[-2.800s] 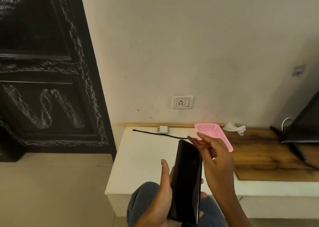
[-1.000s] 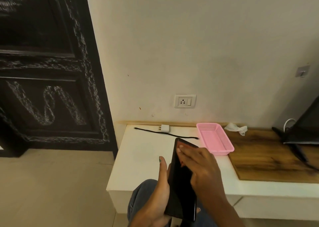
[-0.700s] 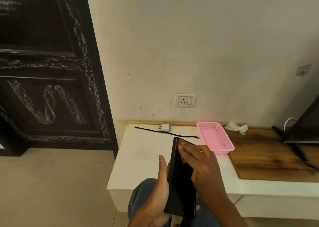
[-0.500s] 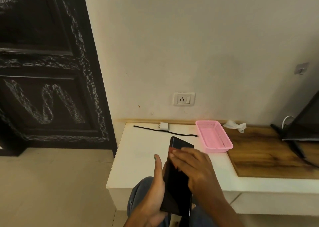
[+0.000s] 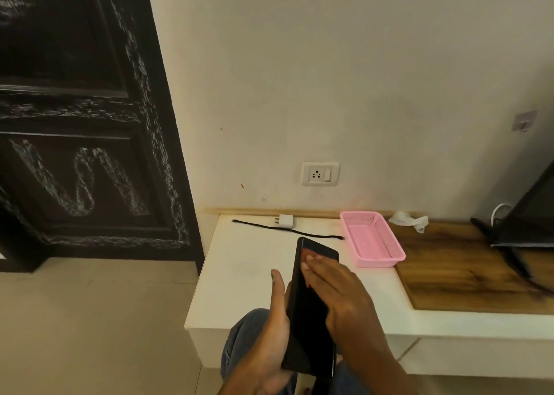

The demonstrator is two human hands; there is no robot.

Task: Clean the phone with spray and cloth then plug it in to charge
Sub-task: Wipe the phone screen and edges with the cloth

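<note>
Cradling is done from beneath: the phone (image 5: pixel 311 310) is held along its long left edge by the left hand (image 5: pixel 269 334), thumb up the side, palm under the back. The right hand (image 5: pixel 338 292) is laid flat across the glass, fingertips (image 5: pixel 308 258) near the top edge; no cloth can be made out beneath it, so whether anything is gripped there cannot be told. The phone is kept above the knee, just in front of the white shelf (image 5: pixel 239 274).

Handling, as judged: stiff, thin, light, with slick glass, slicker if sprayed. It is best taken by the two long edges, not the faces.

On the shelf a black cable (image 5: pixel 284 232) and white charger plug (image 5: pixel 284 221) are laid under the wall socket (image 5: pixel 320 173). A pink basket (image 5: pixel 389 256) is set just beside the cable's end. No spray bottle is seen.
</note>
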